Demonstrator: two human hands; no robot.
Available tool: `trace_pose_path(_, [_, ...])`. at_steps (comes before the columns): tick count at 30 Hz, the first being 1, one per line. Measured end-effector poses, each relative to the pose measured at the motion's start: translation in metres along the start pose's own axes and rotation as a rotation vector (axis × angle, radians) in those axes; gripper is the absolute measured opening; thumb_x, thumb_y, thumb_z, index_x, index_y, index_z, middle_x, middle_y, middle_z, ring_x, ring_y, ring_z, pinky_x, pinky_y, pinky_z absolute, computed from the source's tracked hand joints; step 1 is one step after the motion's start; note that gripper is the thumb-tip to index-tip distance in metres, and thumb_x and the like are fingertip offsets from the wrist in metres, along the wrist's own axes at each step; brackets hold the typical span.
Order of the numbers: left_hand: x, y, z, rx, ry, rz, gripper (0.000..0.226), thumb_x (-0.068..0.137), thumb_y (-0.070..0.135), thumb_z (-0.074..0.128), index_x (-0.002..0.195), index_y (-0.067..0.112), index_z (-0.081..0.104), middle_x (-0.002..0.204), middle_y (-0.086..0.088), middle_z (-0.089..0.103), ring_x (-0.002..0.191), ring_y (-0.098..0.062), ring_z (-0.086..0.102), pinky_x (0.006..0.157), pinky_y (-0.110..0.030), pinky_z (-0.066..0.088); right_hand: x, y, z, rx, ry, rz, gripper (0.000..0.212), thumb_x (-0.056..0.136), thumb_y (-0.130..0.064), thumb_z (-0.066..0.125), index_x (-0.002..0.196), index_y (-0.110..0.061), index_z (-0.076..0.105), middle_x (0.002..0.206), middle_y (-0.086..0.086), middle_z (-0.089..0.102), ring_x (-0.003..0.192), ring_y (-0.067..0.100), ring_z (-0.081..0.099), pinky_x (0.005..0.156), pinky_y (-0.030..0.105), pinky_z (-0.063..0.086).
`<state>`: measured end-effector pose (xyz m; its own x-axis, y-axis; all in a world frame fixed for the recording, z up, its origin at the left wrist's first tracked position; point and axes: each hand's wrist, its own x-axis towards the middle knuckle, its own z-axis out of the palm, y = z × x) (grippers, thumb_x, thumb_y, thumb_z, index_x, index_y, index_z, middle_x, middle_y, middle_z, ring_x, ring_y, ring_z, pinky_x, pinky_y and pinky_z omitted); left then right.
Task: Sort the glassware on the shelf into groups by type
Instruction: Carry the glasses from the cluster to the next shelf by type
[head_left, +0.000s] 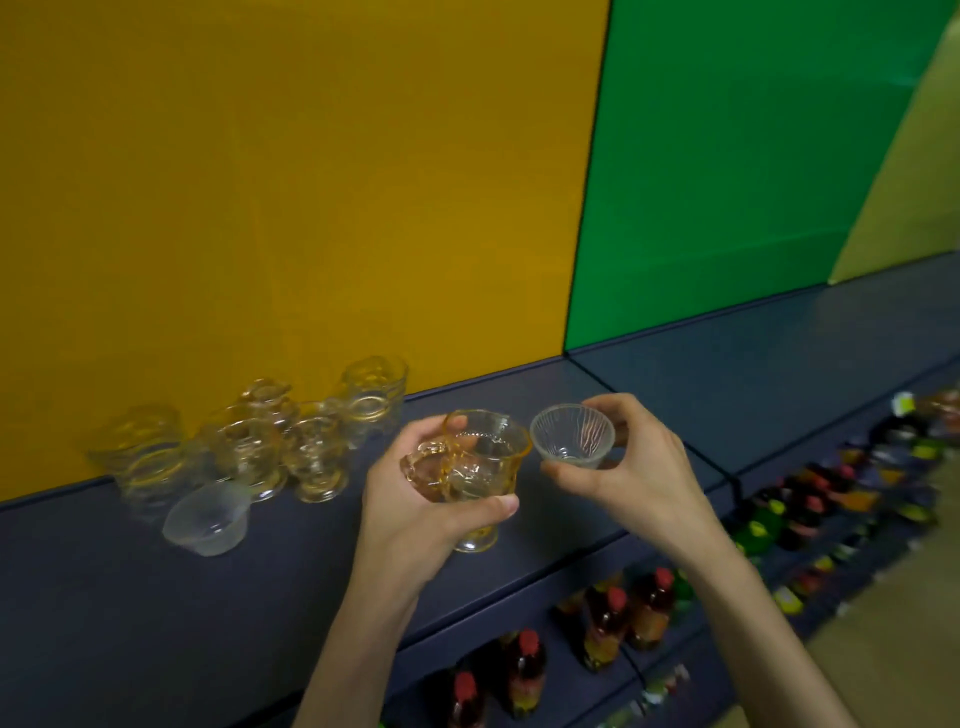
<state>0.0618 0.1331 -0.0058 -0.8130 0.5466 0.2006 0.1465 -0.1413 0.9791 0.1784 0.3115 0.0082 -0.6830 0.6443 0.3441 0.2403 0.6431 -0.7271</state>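
Both hands are raised over the dark blue shelf (649, 374), each closed around 1 glass. The left hand (415, 499) grips an amber footed glass (475, 467) by its bowl, tilted. The right hand (631, 467) pinches a small clear ribbed cup (571, 435) between thumb and fingers, just beside the amber glass. A cluster of similar amber glasses (249, 447) stands further left against the yellow wall (285, 182), with another clear cup (208, 517) lying in front of them. Bottles (608, 623) fill the lower shelves.
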Motion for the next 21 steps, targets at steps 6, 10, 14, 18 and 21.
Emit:
trace_pose_path(6, [0.004, -0.006, 0.121, -0.008, -0.098, 0.0, 0.073, 0.046, 0.002, 0.096, 0.11, 0.024, 0.068, 0.101, 0.002, 0.078, 0.09, -0.02, 0.076, 0.073, -0.032, 0.059, -0.009, 0.083, -0.082, 0.021, 0.124, 0.092, 0.06, 0.057, -0.046, 0.088, 0.107, -0.034, 0.057, 0.104, -0.016, 0.064, 0.095, -0.001, 0.061, 0.081, 0.028, 0.053])
trace_pose_path(10, [-0.001, -0.011, 0.217, -0.022, -0.122, 0.009, 0.071, 0.051, -0.006, 0.094, 0.11, 0.022, 0.067, 0.101, 0.003, 0.077, 0.089, -0.017, 0.075, 0.071, -0.027, 0.058, -0.012, 0.153, -0.146, 0.024, 0.172, 0.139, 0.059, 0.055, -0.045, 0.089, 0.103, -0.034, 0.057, 0.101, -0.016, 0.065, 0.093, 0.0, 0.062, 0.079, 0.031, 0.055])
trace_pose_path(14, [-0.004, -0.016, 0.322, -0.043, -0.129, 0.012, 0.072, 0.05, -0.008, 0.093, 0.111, 0.02, 0.067, 0.101, 0.0, 0.077, 0.088, -0.02, 0.075, 0.074, -0.029, 0.059, -0.01, 0.225, -0.218, 0.014, 0.21, 0.169, 0.062, 0.049, -0.054, 0.084, 0.102, -0.035, 0.057, 0.099, -0.017, 0.066, 0.093, 0.003, 0.064, 0.08, 0.039, 0.056])
trace_pose_path(18, [-0.002, -0.016, 0.419, -0.078, -0.163, 0.017, 0.072, 0.051, -0.008, 0.093, 0.111, 0.02, 0.067, 0.102, -0.002, 0.077, 0.089, -0.021, 0.075, 0.072, -0.028, 0.058, -0.001, 0.283, -0.3, -0.006, 0.259, 0.175, 0.063, 0.049, -0.052, 0.085, 0.103, -0.035, 0.057, 0.099, -0.016, 0.067, 0.092, 0.004, 0.065, 0.08, 0.039, 0.056])
trace_pose_path(21, [0.002, -0.012, 0.477, -0.098, -0.178, 0.027, 0.071, 0.051, -0.006, 0.093, 0.111, 0.021, 0.067, 0.101, 0.002, 0.077, 0.088, -0.017, 0.075, 0.069, -0.023, 0.056, 0.008, 0.313, -0.352, -0.028, 0.287, 0.158, 0.057, 0.055, -0.043, 0.088, 0.103, -0.035, 0.058, 0.1, -0.018, 0.065, 0.093, 0.001, 0.062, 0.08, 0.035, 0.054])
